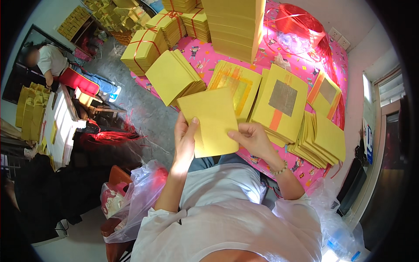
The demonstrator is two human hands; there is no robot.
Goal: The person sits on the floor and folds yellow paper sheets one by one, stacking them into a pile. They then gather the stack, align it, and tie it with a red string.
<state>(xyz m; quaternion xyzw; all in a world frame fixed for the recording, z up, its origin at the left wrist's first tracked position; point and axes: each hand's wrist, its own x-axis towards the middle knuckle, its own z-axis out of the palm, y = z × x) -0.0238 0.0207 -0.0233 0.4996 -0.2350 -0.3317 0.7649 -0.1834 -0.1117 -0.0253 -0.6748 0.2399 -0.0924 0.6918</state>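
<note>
A rectangular sheet of yellow paper (209, 124), perhaps several together, is held up in front of me. My left hand (185, 136) grips its left edge, thumb on the front face. At the lower right corner, my right hand (252, 137) pinches the paper between thumb and curled fingers. Just beyond lies a yellow stack with a shiny gold print (240, 89). Right of it is a stack whose top sheet bears a grey square and an orange band (281, 97). A fanned pile of plain yellow sheets (174, 78) sits at the left.
A pink patterned cloth (198, 54) covers the work surface. Bundles tied with red ribbon (144, 48), a tall yellow stack (233, 26) and a red ribbon coil (301, 26) stand behind. More yellow sheets (321, 139) lie right. Another person (54, 61) sits far left. A plastic bag (142, 192) is beside me.
</note>
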